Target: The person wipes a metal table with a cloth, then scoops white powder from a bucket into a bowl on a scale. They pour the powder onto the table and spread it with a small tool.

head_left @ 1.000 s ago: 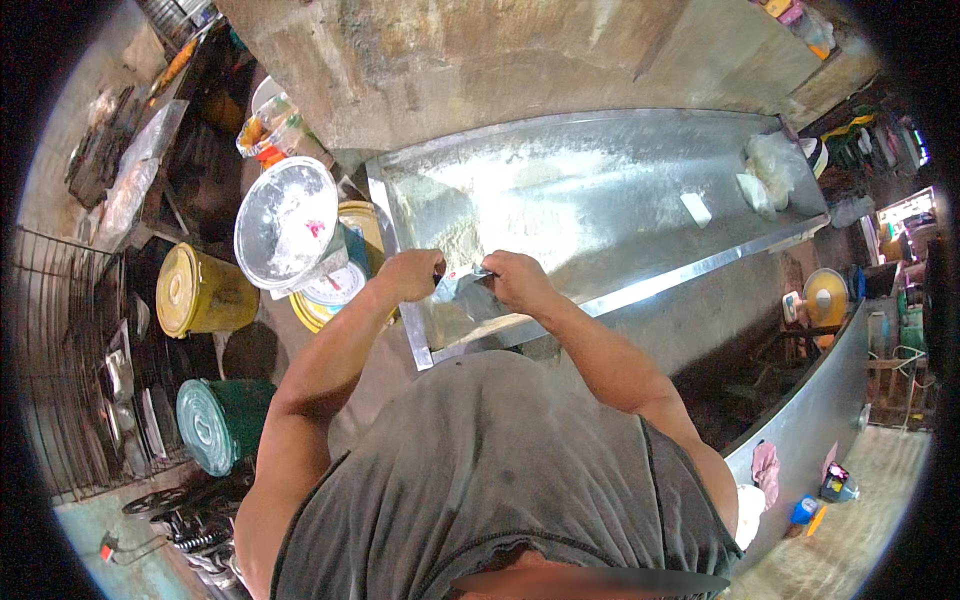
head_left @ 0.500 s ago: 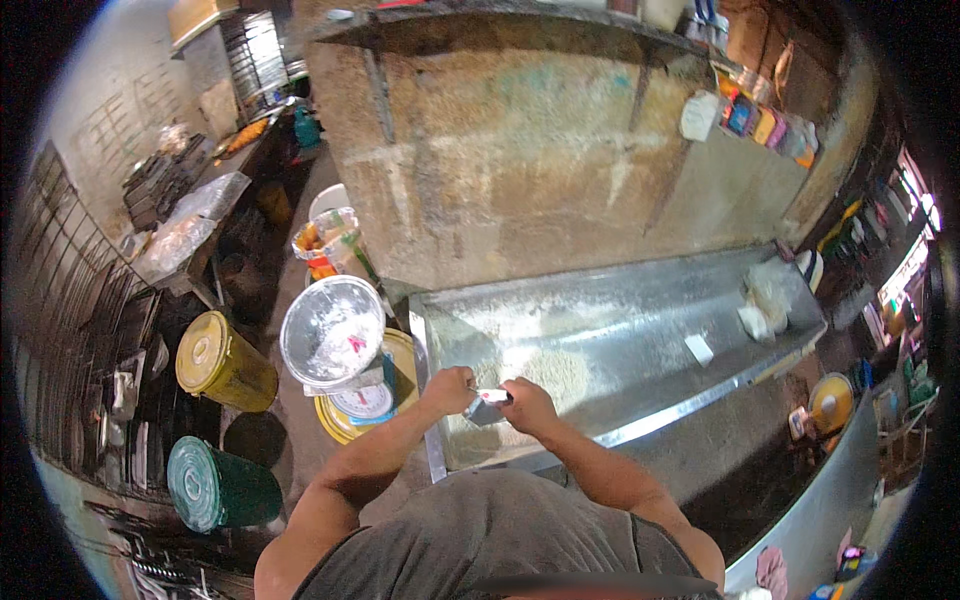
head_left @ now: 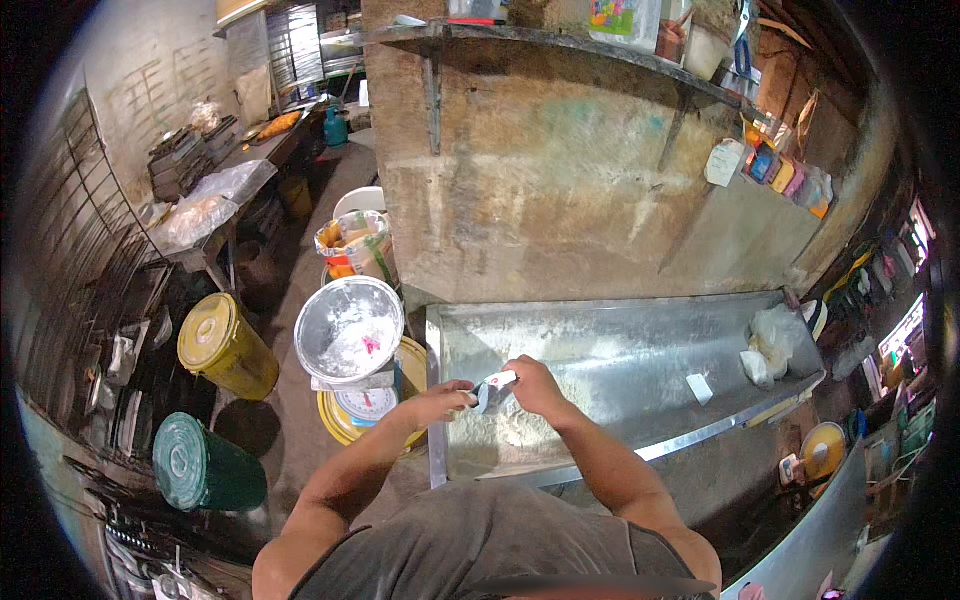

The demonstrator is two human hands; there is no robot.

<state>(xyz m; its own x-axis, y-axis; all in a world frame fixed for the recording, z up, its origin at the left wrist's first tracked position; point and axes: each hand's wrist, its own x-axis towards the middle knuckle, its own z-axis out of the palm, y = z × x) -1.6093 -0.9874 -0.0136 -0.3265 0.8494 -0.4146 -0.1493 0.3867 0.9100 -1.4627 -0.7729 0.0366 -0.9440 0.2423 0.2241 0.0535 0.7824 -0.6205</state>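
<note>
Over the left end of a long metal trough [head_left: 620, 345], my two hands meet at a small white-and-grey packet [head_left: 499, 379] with a red mark. Its white upper end is gripped by my right hand [head_left: 537, 386], fingers closed round it. The lower, grey end lies at the fingertips of my left hand [head_left: 445, 402], which are bent in against it; the exact grip there is too small to make out. Below the hands, pale powder [head_left: 512, 432] coats the trough floor.
Left of the trough, a powder-dusted metal bowl [head_left: 350, 330] rests on a dial scale [head_left: 365, 404]. Further left stand a yellow lidded bucket [head_left: 228, 345] and a green lidded bucket [head_left: 208, 465]. A plastic bag [head_left: 777, 340] and a white card [head_left: 699, 389] lie in the trough.
The view has shifted, showing more of the shelf above. The packet now slants, its white end higher in my right hand. My left hand's fingers look less tightly curled.
</note>
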